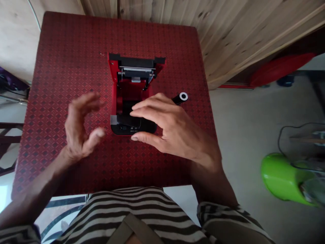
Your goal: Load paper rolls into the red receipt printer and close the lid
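Observation:
A small red and black printer (117, 98) stands on the table with its lid (138, 63) raised at the back. Inside the lid a roller shows, and the bay below is partly hidden by my right hand. That right hand (167, 125) hovers over the printer's right front, thumb and fingers apart, with nothing visible between them. To the left of the printer, my left hand (82, 125) is held above the table, fingers curved and spread, a little blurred. Behind my right hand lies a black roll (180, 97) with a white ring at its end, partly covered.
The table (63, 61) has a red patterned cover and stands against a wooden plank wall (228, 30). On the floor to the right is a bright green bin (279, 176) with a dark cable near it. A dark wooden chair (7, 145) is at the left edge.

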{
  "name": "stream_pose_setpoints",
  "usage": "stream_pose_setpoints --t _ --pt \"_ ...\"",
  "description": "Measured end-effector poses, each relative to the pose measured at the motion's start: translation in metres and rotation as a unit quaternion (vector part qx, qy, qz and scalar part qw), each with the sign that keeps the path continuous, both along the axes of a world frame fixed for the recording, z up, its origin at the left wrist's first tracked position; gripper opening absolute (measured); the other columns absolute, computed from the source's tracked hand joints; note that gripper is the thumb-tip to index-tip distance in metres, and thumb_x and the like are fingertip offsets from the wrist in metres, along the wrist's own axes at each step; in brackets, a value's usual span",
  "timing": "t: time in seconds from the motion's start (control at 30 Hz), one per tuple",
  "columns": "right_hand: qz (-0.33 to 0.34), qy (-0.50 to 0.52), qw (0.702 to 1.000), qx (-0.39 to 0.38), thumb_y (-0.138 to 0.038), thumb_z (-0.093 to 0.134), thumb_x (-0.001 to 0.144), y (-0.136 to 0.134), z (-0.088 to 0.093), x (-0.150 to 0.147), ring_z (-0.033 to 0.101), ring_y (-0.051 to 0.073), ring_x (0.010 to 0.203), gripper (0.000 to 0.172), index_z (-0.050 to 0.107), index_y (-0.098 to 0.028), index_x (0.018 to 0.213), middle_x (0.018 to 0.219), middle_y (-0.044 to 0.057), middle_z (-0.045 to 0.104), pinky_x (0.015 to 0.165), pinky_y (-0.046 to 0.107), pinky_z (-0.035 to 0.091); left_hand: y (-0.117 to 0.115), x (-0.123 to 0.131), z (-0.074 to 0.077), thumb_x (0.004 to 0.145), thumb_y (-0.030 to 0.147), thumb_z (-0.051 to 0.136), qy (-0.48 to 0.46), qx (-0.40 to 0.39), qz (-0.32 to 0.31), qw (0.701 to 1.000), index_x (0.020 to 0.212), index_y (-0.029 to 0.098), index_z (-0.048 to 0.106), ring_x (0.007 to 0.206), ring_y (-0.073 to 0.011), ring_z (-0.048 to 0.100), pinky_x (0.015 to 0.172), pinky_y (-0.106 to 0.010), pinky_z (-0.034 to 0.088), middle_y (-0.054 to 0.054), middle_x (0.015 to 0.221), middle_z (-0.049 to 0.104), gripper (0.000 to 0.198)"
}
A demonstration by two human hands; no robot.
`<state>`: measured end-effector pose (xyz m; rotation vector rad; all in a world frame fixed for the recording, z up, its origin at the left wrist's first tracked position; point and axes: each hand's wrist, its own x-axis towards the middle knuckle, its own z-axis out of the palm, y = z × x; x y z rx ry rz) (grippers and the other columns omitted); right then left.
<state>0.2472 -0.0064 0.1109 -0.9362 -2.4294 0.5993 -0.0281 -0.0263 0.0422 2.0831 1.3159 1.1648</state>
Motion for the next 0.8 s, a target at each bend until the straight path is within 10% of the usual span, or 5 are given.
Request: stream_pose_setpoints --t 0.1,0.27,0.8 --pt "-0.036 -0.003 0.999 0.035 -0.010 0.065 0.098 -0.011 -0.013 -0.001 0.065 0.025 0.104 0.017 0.075 -0.022 0.106 0.109 0.007 0.075 0.097 0.047 0.057 0.041 0.000 0.026 0.105 0.070 0.046 0.031 0.108 -0.020 0.993 0.162 0.023 0.033 0.130 -0.0243 0.066 0.103 -0.039 0.061 -0.011 0.156 0.049 0.075" --pt "-0.091 0.003 0.990 0.104 -0.002 0.052 0.101 -0.023 -0.027 -0.007 0.062 0.023 0.096 0.032 0.076 -0.023 0.101 0.104 0.008 0.073 0.088 0.041 0.058 0.078 0.014 0.048 0.113 0.059 0.035 0.044 0.052 -0.070 0.995 0.160 0.018 0.038 0.135 -0.0178 0.062 0.113 -0.034 0.052 -0.003 0.147 0.059 0.063" --pt "-0.153 0.067 0.960 0.223 -0.003 0.063 0.097 -0.039 -0.054 -0.013 0.067 0.022 0.087 0.022 0.073 -0.016 0.111 0.096 0.009 0.077 0.079 0.039 0.060 0.023 0.006 0.001 0.094 0.071 0.065 0.131 0.159 -0.154 0.966 0.150 0.027 0.058 0.137 -0.0353 0.057 0.116 -0.061 0.053 -0.014 0.142 0.057 0.071"
